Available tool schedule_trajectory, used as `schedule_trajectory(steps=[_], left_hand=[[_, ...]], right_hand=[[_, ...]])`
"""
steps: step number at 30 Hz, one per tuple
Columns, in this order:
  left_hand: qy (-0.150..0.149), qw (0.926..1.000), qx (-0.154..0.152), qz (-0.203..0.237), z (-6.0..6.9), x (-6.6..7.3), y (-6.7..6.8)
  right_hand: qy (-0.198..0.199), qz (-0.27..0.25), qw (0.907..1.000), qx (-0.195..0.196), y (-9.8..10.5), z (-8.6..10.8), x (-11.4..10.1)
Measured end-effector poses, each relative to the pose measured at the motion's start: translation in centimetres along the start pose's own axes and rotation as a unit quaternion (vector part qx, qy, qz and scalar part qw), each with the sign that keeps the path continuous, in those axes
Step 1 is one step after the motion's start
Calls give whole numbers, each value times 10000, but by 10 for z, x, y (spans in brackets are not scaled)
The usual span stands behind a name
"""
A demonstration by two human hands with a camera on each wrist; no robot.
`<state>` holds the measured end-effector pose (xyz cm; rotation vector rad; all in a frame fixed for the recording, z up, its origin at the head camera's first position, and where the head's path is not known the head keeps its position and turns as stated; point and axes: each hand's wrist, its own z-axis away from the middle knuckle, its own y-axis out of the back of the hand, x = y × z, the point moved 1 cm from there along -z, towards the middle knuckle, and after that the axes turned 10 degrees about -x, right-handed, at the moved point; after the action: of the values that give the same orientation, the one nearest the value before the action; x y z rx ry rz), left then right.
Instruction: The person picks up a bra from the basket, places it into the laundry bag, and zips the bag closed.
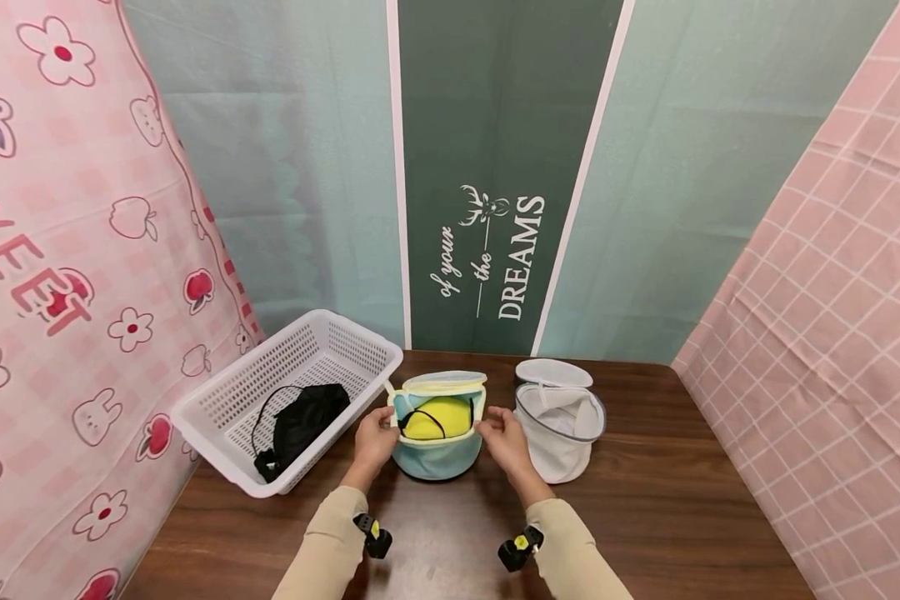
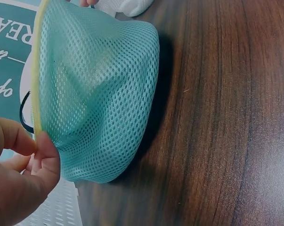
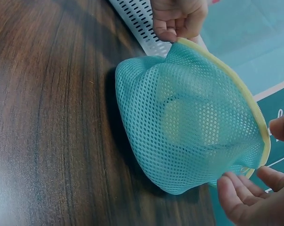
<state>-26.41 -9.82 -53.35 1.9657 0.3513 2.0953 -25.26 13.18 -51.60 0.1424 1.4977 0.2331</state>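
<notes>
A teal mesh laundry bag [image 1: 437,458] with a pale yellow rim stands on the table, its lid [image 1: 446,381] tipped back. Inside lies a bright yellow item [image 1: 438,418] with a thin black cord; its exact kind is unclear. My left hand [image 1: 375,440] pinches the bag's rim at the left between thumb and finger, as the left wrist view [image 2: 26,172] also shows. On the opposite side, my right hand [image 1: 506,440] is at the rim. In the right wrist view its fingers [image 3: 233,193] touch or nearly touch the edge, with the thumb apart.
A white perforated basket [image 1: 228,392] stands at the left, holding a black cloth item [image 1: 309,425] with a cord. Right of the teal bag is a white mesh bag [image 1: 555,446] with its lid back and pale contents. Curtains hang behind and on both sides of the wooden table [image 1: 675,500].
</notes>
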Motion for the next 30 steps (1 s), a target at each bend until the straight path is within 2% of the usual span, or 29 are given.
schedule_trajectory(steps=[2,6,11,18,21,26,28,30], left_hand=[[-91,9999,-112,-17,1,1,1],[-473,9984,-286,-142,4,4,3],[-853,9953,-449,-74,5,8,7],[-1152,9902,-769,199,9,16,14],[-1270,9871,-924,308,16,27,19],[-1461,9826,-1128,187,31,49,27],[-1488,9823,-1137,75,33,52,28],[-1459,9832,-1099,16,31,48,27]], right_hand=[[50,132,9999,80,2,-1,0],[176,313,9991,235,5,-5,-1],[248,312,9989,262,9,-12,-6],[232,255,9994,102,15,-21,-13],[138,323,9994,71,17,-25,-16],[13,563,9984,10,20,-30,-20],[-2,661,9978,-17,21,-33,-20],[-36,755,9971,-25,22,-36,-20]])
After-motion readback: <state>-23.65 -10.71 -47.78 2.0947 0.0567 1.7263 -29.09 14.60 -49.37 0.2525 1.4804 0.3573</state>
